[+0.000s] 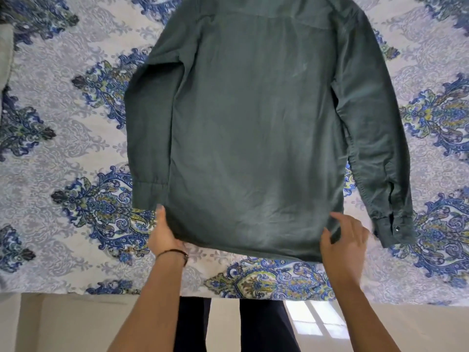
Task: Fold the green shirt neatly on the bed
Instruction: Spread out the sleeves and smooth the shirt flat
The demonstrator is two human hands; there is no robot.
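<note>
Your shirt (248, 138) lies flat, back side up, on the bed (55, 153), collar at the far end and hem toward you. Both sleeves run down along the body: the left one tucked close against the side, the right one angled outward with its cuff (394, 231) near the hem corner. Your left hand (165, 233) grips the near left hem corner, fingers under the cloth. Your right hand (344, 240) sits at the near right corner with fingers spread and loose; it is blurred, touching the hem edge without a clear grasp. A dark band (175, 253) circles your left wrist.
</note>
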